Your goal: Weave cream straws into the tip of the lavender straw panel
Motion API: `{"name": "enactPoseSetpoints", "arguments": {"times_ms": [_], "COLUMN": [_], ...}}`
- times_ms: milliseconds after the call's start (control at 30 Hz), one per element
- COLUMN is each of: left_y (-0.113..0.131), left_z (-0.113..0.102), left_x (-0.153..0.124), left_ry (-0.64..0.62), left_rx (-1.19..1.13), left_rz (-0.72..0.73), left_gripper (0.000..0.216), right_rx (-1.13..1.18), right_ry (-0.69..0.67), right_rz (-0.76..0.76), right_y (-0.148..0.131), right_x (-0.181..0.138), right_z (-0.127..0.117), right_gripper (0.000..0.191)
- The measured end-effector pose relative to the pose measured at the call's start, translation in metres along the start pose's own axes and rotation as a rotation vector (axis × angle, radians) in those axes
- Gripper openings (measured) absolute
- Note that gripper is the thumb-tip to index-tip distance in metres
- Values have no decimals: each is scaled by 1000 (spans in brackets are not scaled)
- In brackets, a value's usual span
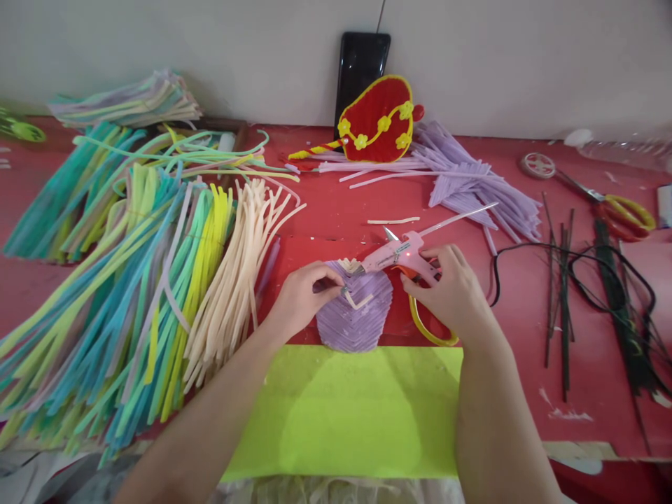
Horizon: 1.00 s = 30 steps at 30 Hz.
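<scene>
Between its thumb and fingers my left hand (302,297) pinches a short cream pipe cleaner (360,302), bent into a V. It is over a rounded purple panel (357,329) made of pipe cleaners laid side by side. My right hand (449,287) is closed around a pink hot glue gun (393,253) with a clear glue stick (462,217) in its back. The gun's nozzle points left at cream pieces (349,264) on the panel's upper edge. Yellow-handled scissors (428,325) lie partly hidden beneath the gun and my right hand.
Bundles of coloured pipe cleaners (131,301) fill the left side. A red and yellow fan shape (378,122) leans on a phone (362,63) at the back. Purple pipe cleaners (472,182), more scissors (622,210), dark stems (564,308) and a black cord (577,255) lie right.
</scene>
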<state>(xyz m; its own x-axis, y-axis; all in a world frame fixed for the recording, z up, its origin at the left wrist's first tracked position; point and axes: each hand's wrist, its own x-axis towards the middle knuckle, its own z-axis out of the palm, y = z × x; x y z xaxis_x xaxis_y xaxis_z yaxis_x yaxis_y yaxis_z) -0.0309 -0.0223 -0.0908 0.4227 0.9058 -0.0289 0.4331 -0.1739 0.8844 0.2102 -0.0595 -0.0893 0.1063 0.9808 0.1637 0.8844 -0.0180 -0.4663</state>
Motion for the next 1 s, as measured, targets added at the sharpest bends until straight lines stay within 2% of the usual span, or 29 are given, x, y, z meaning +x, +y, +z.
{"name": "enactPoseSetpoints", "arguments": {"times_ms": [300, 800, 1000], "left_y": [-3, -2, -4], "left_z": [2, 1, 2], "left_x": [0, 0, 0], "left_ry": [-1, 3, 10], "left_rx": [-10, -5, -12], "left_rz": [4, 5, 11], "left_gripper": [11, 13, 14], "right_rx": [-31, -1, 30], "right_ry": [20, 106, 182], "right_rz": [1, -116, -78], "right_y": [-2, 0, 9], "right_x": [-1, 0, 1], "right_z": [1, -3, -7], "right_gripper": [30, 31, 35]}}
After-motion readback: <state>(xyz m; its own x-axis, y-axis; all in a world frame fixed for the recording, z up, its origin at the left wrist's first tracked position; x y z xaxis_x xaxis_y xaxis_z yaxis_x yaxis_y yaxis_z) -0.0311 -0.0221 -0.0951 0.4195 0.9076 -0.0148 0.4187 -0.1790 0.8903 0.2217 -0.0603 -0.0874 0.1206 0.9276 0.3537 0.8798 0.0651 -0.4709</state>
